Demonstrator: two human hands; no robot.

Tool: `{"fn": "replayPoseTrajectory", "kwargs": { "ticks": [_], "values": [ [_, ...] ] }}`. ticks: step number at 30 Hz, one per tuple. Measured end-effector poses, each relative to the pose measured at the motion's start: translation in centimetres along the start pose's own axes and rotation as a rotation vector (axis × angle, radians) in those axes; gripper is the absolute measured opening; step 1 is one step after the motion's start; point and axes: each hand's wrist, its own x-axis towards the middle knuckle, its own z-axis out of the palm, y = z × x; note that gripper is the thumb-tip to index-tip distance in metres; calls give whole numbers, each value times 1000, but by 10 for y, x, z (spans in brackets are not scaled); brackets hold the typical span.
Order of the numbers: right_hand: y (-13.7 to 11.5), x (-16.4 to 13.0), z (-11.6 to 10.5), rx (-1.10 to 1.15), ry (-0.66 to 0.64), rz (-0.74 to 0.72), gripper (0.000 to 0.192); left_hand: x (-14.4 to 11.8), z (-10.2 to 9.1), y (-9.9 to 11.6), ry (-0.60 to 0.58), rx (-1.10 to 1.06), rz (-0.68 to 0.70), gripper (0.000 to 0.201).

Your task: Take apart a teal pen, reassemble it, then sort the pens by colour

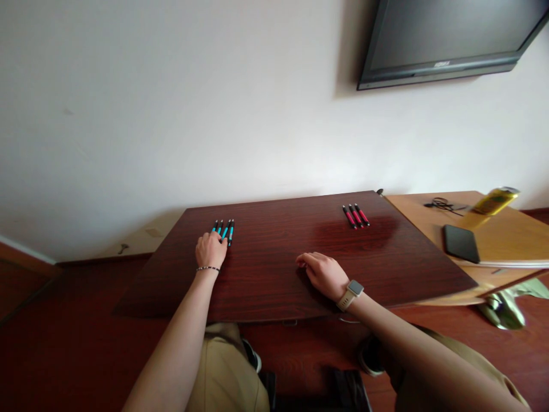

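Several blue-and-black pens lie side by side at the left of the dark wooden table, their tips towards the wall. My left hand is over the near ends of this row. Its fingers are curled down and closed at a blue pen, and the fingertips are partly hidden. My right hand rests near the front of the table with its fingers loosely curled in. Nothing shows in it. Farther back on the right are three red-and-black pens in a slanted row, apart from both hands.
To the right, a lighter wooden desk holds a black phone-like slab, a dark cable and a tilted yellow can. A television hangs on the wall above. My legs are below the table's front edge.
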Motion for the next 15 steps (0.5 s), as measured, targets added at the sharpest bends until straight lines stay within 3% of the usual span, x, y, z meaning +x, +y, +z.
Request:
{"fn": "replayPoseTrajectory", "kwargs": {
  "ticks": [15],
  "values": [
    [12, 4, -11, -35, 65, 35, 26, 2, 1, 2, -48, 41, -26, 32]
  ]
}}
